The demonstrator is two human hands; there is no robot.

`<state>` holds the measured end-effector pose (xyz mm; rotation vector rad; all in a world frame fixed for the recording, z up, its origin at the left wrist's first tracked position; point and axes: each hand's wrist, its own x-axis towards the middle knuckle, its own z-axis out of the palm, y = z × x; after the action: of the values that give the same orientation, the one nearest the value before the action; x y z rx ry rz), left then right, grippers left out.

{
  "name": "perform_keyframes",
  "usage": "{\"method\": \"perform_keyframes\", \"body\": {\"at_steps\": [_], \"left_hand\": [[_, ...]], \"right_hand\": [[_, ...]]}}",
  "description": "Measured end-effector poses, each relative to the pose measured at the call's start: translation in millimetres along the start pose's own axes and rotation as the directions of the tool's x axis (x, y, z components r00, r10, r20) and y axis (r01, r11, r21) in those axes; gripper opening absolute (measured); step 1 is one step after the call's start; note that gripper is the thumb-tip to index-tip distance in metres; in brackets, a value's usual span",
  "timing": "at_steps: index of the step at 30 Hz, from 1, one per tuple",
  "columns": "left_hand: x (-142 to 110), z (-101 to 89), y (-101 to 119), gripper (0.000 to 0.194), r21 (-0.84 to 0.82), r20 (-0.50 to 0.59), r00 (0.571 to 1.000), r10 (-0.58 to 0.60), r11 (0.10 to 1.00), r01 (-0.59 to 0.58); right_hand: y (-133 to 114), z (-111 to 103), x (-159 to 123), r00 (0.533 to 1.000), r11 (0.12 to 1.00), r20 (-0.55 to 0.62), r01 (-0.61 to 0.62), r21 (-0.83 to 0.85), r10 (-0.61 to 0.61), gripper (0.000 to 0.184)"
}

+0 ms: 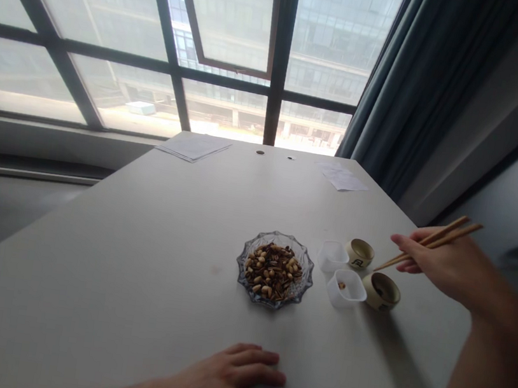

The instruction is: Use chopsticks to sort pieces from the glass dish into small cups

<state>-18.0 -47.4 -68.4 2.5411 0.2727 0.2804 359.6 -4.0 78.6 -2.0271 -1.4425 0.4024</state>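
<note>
Bright daylight comes in through the big windows (pixel 239 11), and the ground outside glows almost white. The room is dimmer. The worktop (pixel 137 235) looks pale gray, and the curtain (pixel 400 79) is very dark. A long, soft shadow stretches from the nearer cup (pixel 384 292) toward the bottom right. Everything looks a little soft and hazy. Near the edges, things look stretched and slanted, and the papers (pixel 195 146) are too faint to read.
</note>
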Motion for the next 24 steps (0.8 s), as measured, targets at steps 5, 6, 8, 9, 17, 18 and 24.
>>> {"method": "perform_keyframes", "body": {"at_steps": [5,6,8,9,17,18,24], "left_hand": [[0.8,-0.6,0.5,0.026,0.007,0.002,1.000,0.007,1.000,-0.007],[0.8,-0.7,0.7,0.026,0.005,-0.005,1.000,0.009,1.000,-0.009],[0.4,-0.1,0.4,0.027,-0.003,-0.009,1.000,0.006,1.000,-0.006],[0.1,0.6,0.0,0.027,-0.006,-0.012,1.000,0.005,1.000,-0.005],[-1.3,4.6,-4.3,0.024,0.010,0.005,1.000,0.017,1.000,-0.017],[-1.2,4.4,-4.3,0.023,0.012,0.006,1.000,0.018,1.000,-0.018],[-0.8,4.4,-4.2,0.025,0.028,-0.010,1.000,0.017,0.999,-0.017]], "right_hand": [[-29.1,10.4,-23.4,0.981,0.970,-0.038,0.194,0.143,-0.191,0.037],[-35.8,17.6,-27.4,0.974,0.957,0.020,0.217,0.192,-0.224,0.038],[-48.3,36.0,-34.6,0.935,0.933,0.199,0.237,0.269,-0.295,0.037],[-53.6,46.1,-37.6,0.901,0.924,0.287,0.238,0.299,-0.325,0.035],[-65.2,89.1,-44.2,0.811,0.908,0.427,0.289,0.302,-0.400,0.034],[-64.6,89.5,-43.1,0.810,0.908,0.424,0.302,0.290,-0.405,0.035],[-64.4,97.6,-40.5,0.772,0.881,0.433,0.358,0.309,-0.466,0.035]]}}
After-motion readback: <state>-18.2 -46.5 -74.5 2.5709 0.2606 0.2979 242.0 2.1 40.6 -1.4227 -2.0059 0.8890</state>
